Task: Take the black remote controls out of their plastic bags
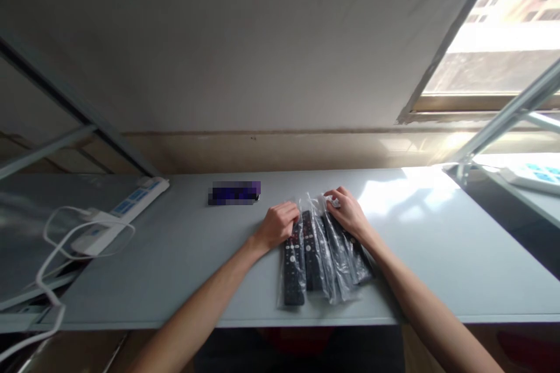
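Observation:
Several black remote controls (294,271) in clear plastic bags (339,268) lie side by side near the table's front edge, fanned out and partly overlapping on the right. My left hand (277,225) is closed at the upper end of the leftmost bagged remote, its fingers bent together. At the tops of the right-hand bags, my right hand (347,210) has its fingers curled with thumb and forefinger on the crinkled plastic. The palm hides the upper end of the rightmost remote. White and red buttons show on the two leftmost remotes.
A blurred dark and purple object (234,193) lies farther back on the grey table (184,268). At left, a white power strip (131,204) has a white cable (44,268) looping from it. Another power strip (540,175) is at right, past the metal frame (499,122).

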The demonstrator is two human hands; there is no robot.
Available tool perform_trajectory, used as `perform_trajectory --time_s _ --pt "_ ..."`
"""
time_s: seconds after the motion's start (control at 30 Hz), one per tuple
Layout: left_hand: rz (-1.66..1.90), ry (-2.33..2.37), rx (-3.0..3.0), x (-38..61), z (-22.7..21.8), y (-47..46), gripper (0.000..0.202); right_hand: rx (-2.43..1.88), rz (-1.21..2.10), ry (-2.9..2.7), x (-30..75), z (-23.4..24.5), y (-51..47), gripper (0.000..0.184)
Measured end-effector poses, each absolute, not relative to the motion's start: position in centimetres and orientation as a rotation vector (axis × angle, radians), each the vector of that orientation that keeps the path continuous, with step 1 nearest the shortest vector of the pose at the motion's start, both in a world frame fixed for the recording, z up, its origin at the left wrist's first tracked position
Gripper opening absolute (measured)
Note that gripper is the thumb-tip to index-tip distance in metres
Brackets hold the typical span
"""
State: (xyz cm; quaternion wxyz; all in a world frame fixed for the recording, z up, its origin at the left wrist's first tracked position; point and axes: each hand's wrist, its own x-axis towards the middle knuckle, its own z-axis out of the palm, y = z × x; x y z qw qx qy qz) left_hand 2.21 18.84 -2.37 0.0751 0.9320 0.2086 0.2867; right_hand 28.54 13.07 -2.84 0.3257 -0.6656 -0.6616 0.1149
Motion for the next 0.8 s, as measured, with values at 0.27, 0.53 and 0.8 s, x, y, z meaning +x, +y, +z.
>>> perform_trajectory --time_s 0.27,0.53,0.8 --pt "0.815 0.542 2.725 2.4 -1.5 18.6 0.023 -1.688 0.347 -1.761 28.6 -2.6 13.3 0.026" --pt "0.744 0.526 2.690 2.3 -0.7 18.4 0.029 -1.604 0.338 -1.691 28.5 -2.8 13.4 0.028" --pt "0.588 0.354 2.672 2.8 -0.3 17.3 0.042 -1.552 0.215 -1.476 29.0 -2.1 13.3 0.030"
